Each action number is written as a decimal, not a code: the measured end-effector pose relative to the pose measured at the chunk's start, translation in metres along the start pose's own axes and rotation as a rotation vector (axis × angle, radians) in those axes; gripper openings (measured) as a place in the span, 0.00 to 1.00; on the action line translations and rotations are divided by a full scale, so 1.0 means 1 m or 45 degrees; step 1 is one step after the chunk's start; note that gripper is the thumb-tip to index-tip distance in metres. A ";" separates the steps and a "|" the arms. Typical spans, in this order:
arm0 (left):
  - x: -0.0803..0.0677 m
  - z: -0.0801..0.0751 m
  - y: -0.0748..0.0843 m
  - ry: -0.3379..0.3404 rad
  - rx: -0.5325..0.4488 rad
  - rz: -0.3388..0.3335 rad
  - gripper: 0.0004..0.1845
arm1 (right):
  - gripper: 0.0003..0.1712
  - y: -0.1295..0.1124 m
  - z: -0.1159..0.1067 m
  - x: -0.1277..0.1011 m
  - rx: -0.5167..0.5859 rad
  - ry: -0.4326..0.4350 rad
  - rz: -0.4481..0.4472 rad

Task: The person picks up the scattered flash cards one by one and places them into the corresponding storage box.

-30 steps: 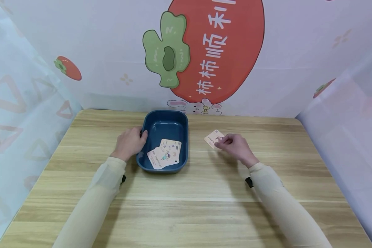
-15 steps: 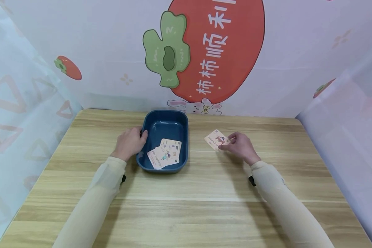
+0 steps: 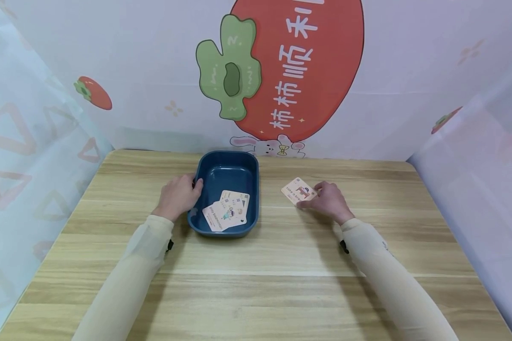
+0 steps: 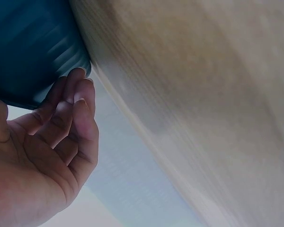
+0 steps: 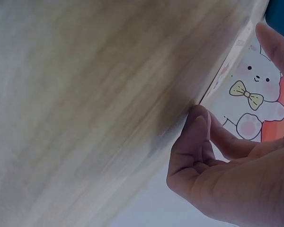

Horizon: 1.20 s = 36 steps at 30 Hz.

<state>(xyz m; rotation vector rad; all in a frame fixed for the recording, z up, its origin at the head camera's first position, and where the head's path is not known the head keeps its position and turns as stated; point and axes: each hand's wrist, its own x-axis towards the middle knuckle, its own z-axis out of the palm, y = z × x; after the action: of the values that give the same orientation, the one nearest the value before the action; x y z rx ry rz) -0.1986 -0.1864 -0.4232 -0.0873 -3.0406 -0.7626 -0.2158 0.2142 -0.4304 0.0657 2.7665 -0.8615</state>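
My left hand [image 3: 177, 195] grips the left rim of a dark blue rectangular box [image 3: 201, 166], thumb over the edge and fingers against the outer wall. In the left wrist view its bent fingers [image 4: 80, 101] touch that wall. Several printed cards [image 3: 228, 210] overlap in the box's near end; the top one reads "play badminton". To the right of the box, my right hand [image 3: 329, 202] holds another picture card [image 3: 297, 190] by its edges, thumb and fingers set apart at its near right side. In the right wrist view this card [image 5: 227, 66] shows almost edge-on between thumb and curled fingers.
The wooden table [image 3: 256, 284] ends at a printed cloth backdrop [image 3: 153, 109] just behind the box and card. Cloth walls also stand along the left and right sides. Table surface lies between the box and the right-hand card.
My right hand has shifted slightly right, from covering part of the single card to its right edge, exposing more of the picture. The left hand and box stay put.
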 end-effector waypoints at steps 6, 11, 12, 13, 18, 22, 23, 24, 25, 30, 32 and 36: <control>0.000 0.000 0.000 -0.002 0.005 0.002 0.22 | 0.52 -0.003 0.003 -0.001 -0.014 0.006 0.020; 0.000 -0.001 0.000 -0.010 -0.008 -0.003 0.21 | 0.54 -0.005 0.003 -0.002 -0.051 0.005 0.041; 0.000 -0.001 0.000 -0.013 -0.010 -0.005 0.21 | 0.54 -0.005 0.003 -0.002 -0.059 0.009 0.041; 0.000 -0.001 0.000 -0.015 -0.009 -0.006 0.21 | 0.53 -0.005 0.003 -0.002 -0.067 0.013 0.038; -0.001 -0.002 0.001 -0.016 -0.002 -0.004 0.22 | 0.52 -0.005 0.004 -0.002 -0.088 0.020 0.013; -0.001 -0.002 0.001 -0.014 -0.006 -0.002 0.21 | 0.51 -0.005 0.004 -0.001 -0.096 0.020 0.007; -0.001 -0.002 0.002 -0.014 -0.008 -0.002 0.21 | 0.51 -0.005 0.004 -0.001 -0.099 0.021 0.005; -0.001 -0.002 0.002 -0.015 -0.011 -0.003 0.21 | 0.51 -0.005 0.004 -0.001 -0.102 0.021 0.004; -0.001 -0.002 0.002 -0.016 -0.012 -0.003 0.21 | 0.51 -0.005 0.004 -0.001 -0.103 0.021 0.005; -0.001 -0.002 0.001 -0.017 -0.012 -0.008 0.21 | 0.50 -0.005 0.003 -0.001 -0.104 0.012 0.018; -0.001 -0.001 0.001 -0.014 -0.011 -0.008 0.21 | 0.49 -0.005 0.003 -0.001 -0.097 0.006 0.027; -0.001 -0.001 0.000 -0.008 -0.009 -0.003 0.21 | 0.48 -0.005 0.002 0.000 -0.076 0.004 0.030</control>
<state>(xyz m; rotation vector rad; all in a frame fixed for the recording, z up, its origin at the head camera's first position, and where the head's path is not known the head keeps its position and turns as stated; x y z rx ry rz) -0.1977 -0.1866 -0.4223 -0.0861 -3.0444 -0.7751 -0.2161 0.2091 -0.4299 0.0885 2.7869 -0.7730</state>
